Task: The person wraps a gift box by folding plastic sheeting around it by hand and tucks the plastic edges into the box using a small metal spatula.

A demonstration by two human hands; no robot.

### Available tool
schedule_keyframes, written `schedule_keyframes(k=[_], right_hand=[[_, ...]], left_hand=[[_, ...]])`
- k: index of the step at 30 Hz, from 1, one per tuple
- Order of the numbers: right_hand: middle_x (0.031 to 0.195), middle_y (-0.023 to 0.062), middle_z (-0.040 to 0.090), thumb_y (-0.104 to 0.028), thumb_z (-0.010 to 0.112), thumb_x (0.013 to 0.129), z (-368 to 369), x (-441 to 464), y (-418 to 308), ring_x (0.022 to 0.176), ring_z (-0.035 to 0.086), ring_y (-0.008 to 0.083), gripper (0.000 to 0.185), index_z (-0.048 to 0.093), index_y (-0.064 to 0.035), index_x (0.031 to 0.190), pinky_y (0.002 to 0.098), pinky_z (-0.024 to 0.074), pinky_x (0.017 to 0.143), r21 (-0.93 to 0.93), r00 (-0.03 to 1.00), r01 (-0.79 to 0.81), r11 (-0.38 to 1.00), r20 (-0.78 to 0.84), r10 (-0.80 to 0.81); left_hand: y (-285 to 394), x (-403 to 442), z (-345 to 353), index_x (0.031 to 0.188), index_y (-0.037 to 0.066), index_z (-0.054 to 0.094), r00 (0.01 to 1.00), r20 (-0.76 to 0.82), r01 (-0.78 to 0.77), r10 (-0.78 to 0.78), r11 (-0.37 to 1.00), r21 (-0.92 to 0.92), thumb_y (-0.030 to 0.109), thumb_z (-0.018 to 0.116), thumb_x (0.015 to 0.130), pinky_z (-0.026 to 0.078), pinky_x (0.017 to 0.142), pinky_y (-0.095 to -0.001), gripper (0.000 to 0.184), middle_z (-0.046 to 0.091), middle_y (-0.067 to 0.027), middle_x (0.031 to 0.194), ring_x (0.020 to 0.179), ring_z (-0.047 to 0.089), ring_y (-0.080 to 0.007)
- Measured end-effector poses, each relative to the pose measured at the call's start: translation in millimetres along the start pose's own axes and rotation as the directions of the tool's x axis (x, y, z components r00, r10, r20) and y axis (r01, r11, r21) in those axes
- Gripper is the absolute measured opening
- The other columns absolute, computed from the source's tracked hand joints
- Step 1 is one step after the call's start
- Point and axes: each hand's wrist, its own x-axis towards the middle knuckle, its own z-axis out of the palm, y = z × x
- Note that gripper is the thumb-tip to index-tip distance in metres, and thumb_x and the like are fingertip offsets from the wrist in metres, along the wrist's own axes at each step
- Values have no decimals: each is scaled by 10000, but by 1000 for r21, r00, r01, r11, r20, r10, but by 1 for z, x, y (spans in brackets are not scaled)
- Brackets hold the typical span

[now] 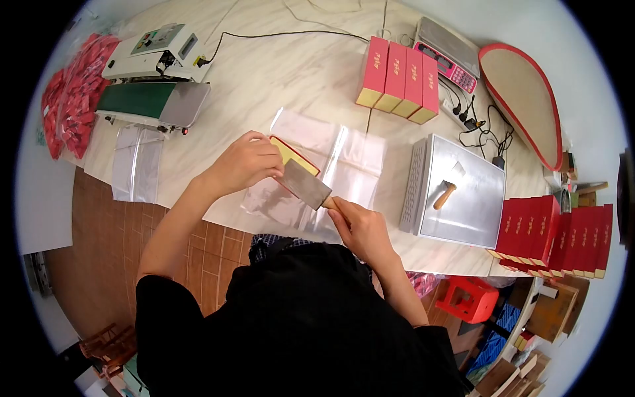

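My left hand (246, 165) has its fingers closed on the upper left edge of a small box (299, 159) with a yellow inside and red rim. My right hand (362, 228) grips the wooden handle of a scraper (305, 185), whose wide grey blade points up and left. The blade lies across the lower side of the box, its tip close to my left fingertips. Whether the blade is inside the box or only over it, I cannot tell. Clear plastic bags (360, 155) lie flat on the table beneath both.
A metal box (456, 218) with a second scraper (446, 194) on top stands at the right. Red boxes (397, 73) stand at the back, and more red boxes (529, 225) at the right edge. A sealing machine (149, 102) and red packets (76, 92) are at the left.
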Motion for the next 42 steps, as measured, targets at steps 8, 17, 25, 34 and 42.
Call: schedule_keyframes(k=[8,17,25,34,42], right_hand=[[785,129,688,-179,654,927,0,-1,-3,608,639,327,212,656,-32,1079,400,499,531,-54,998,61,997,5,-61],[821,128,696,-170,672,913,0,-7,-5,628,653,314,218,653,-40,1086,387,509,543,-111,998,59,992,-30,-62],[798,130,695,-185,699,891,-24,-35,2,639,666,304,236,652,-46,1075,382,517,542,-89,999,20,996,-42,-24],[782,170,686,-176,697,899,-19,-43,-4,644,665,335,225,679,-23,1062,387,522,560,98,994,-103,990,-36,107],[791,185,685,-183,676,912,6,-24,-8,669,664,360,210,680,-23,1049,421,521,575,89,998,-57,994,7,57]], left_hand=[[0,3,11,877,89,609,999,-16,42,-43,999,-13,177,673,864,453,821,-350,110,627,-4,863,846,608,-201],[2,9,23,873,101,590,989,-88,121,-120,993,7,197,659,886,460,814,-340,119,608,-1,864,833,603,-198],[1,3,32,886,103,597,987,-120,116,-107,991,64,192,675,872,451,881,-357,119,611,-6,878,882,602,-197],[-1,4,40,877,104,602,987,-132,110,-88,979,170,216,675,866,426,931,-364,134,607,-7,923,936,597,-186],[-6,1,44,867,113,615,987,-139,108,-78,969,220,253,687,849,424,940,-365,159,609,9,909,948,596,-178]])
